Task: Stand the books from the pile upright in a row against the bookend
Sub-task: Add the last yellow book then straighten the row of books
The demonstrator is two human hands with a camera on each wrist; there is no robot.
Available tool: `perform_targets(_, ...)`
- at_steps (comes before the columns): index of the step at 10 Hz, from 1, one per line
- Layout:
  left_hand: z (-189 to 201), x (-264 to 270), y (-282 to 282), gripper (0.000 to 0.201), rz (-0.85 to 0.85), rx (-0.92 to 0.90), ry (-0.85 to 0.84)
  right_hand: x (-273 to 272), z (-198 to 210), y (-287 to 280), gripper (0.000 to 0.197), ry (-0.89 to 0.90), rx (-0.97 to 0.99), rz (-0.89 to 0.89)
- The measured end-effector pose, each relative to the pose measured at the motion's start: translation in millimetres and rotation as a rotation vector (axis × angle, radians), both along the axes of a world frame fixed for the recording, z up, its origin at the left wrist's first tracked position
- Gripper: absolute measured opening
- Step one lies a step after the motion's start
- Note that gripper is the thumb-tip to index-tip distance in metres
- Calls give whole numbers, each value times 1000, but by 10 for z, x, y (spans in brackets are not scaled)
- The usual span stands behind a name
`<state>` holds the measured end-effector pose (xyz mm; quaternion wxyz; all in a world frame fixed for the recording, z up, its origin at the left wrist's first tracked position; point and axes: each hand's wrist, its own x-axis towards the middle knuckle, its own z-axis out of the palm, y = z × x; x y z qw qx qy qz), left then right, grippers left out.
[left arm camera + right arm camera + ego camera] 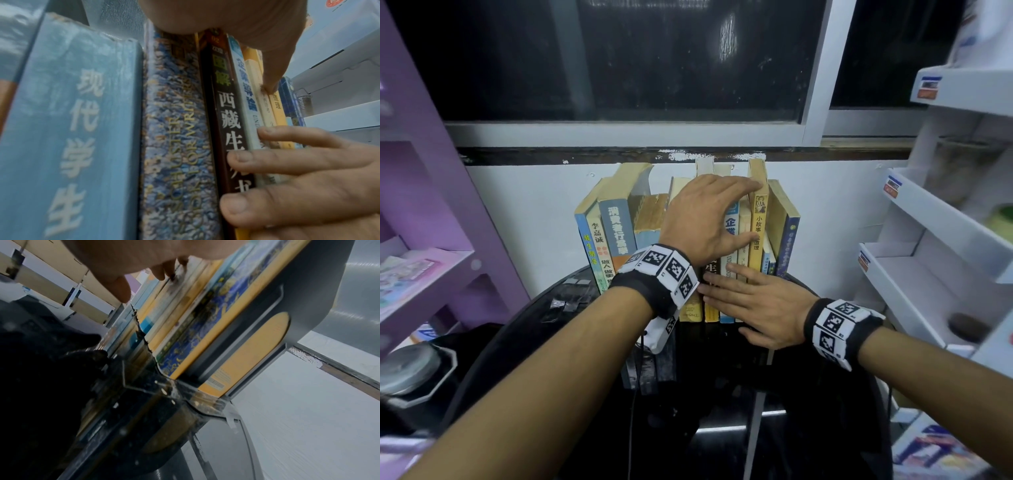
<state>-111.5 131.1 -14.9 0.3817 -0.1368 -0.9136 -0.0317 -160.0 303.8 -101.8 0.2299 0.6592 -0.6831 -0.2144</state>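
A row of upright books [688,219] stands on a black round table [722,411] against the white wall. The left-end books [616,222] lean right. My left hand [753,212] lies over the book tops, fingers stretched to a tall yellow book [758,219] and thumb [271,81] on a spine. My right hand [722,305] presses straight fingers [287,162] against the lower spines of the dark brown book [226,113] and its neighbours. A grey metal bookend [308,280] backs the right end, beside a blue patterned book [205,321].
A purple shelf unit [431,205] stands to the left and white shelves [945,240] to the right, both close to the table. Dark flat strips [647,370] lie on the table in front of the row. A round grey object [410,366] sits at lower left.
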Motion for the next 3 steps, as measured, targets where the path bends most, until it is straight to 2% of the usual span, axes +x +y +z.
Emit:
perform_targets(1, 50, 80, 33, 72, 11, 5, -60, 108, 136, -19, 66, -6, -12, 4)
perform_targets(3, 134, 294, 10, 68, -92, 73, -146, 392, 471, -81, 54, -48, -152, -35)
